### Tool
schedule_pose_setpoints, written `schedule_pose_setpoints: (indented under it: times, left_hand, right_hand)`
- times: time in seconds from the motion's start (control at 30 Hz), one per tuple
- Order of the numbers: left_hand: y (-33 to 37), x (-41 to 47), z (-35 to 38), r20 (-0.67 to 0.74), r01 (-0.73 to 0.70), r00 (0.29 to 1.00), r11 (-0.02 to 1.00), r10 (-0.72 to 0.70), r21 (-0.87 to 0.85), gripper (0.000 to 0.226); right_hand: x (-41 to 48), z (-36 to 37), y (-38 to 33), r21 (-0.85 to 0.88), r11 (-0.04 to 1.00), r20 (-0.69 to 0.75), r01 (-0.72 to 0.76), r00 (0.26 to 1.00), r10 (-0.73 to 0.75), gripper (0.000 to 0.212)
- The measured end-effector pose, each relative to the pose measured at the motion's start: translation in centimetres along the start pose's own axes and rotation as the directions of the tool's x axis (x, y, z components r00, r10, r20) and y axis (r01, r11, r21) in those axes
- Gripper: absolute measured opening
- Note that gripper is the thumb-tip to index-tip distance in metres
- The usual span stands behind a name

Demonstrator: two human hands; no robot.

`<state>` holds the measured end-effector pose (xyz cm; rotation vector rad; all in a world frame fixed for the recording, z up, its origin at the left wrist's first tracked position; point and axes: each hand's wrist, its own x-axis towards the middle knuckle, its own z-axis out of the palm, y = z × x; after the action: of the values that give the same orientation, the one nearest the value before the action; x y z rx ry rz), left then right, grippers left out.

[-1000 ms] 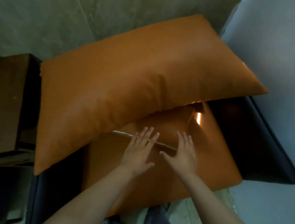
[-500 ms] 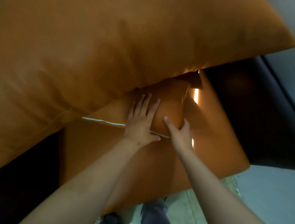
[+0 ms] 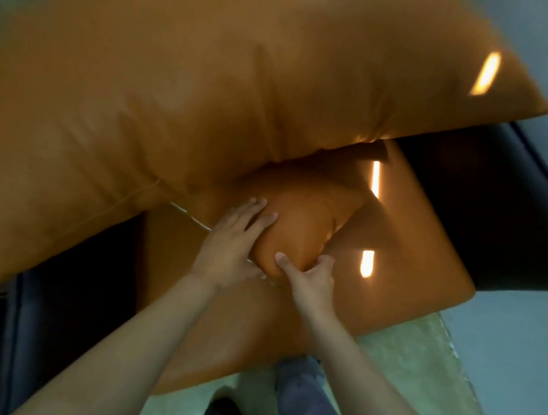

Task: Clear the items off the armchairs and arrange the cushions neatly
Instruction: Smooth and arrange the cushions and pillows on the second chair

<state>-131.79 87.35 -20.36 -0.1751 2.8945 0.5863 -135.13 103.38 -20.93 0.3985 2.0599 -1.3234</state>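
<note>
2 cushions stacked on seat (image 3: 412, 276): small cushion (image 3: 300, 231) wedged under big cushion (image 3: 210, 96). Left hand (image 3: 233, 247) presses flat on its side, right hand (image 3: 312, 277) pinches its edge, likely to tug it free.

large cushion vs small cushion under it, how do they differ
The large cushion spans most of the view; the small cushion is far smaller. The large cushion lies over the small cushion's far edge. The left hand presses and the right hand grips the small cushion; neither holds the large one. Both are orange.
</note>
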Motion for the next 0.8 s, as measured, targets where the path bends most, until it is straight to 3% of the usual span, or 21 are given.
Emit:
schedule_pose_setpoints:
  times: [0.2,0.37,0.5,0.67,0.8]
  left_hand:
    - [-4.1,-9.6,-1.2,0.025,0.115,0.993,0.992,-0.117,0.057,0.095]
    - [-4.8,-13.6,-1.1,0.161,0.256,0.961,0.944,-0.224,-0.21,0.102]
    - [-2.6,-13.0,-0.1,0.051,0.315,0.948,0.902,-0.315,-0.294,0.108]
    - [1.1,-8.1,0.5,-0.077,0.276,0.952,0.938,-0.298,-0.21,0.116]
    - [2.7,-4.3,0.9,-0.069,0.396,0.911,0.91,-0.406,-0.124,0.13]
  right_hand:
    - [-7.4,7.5,2.6,0.049,0.999,0.047,0.003,0.999,-0.005,0.062]
    - [-8.3,7.3,3.4,0.076,0.997,0.131,-0.034,0.991,0.024,0.074]
    - [-6.6,3.2,2.3,0.136,0.991,0.012,0.005,1.0,-0.007,0.091]
    - [-1.8,0.0,0.2,0.157,0.988,-0.04,0.003,0.999,0.003,0.103]
    - [1.4,-0.5,-0.7,0.186,0.978,-0.015,-0.095,0.995,0.099,0.104]
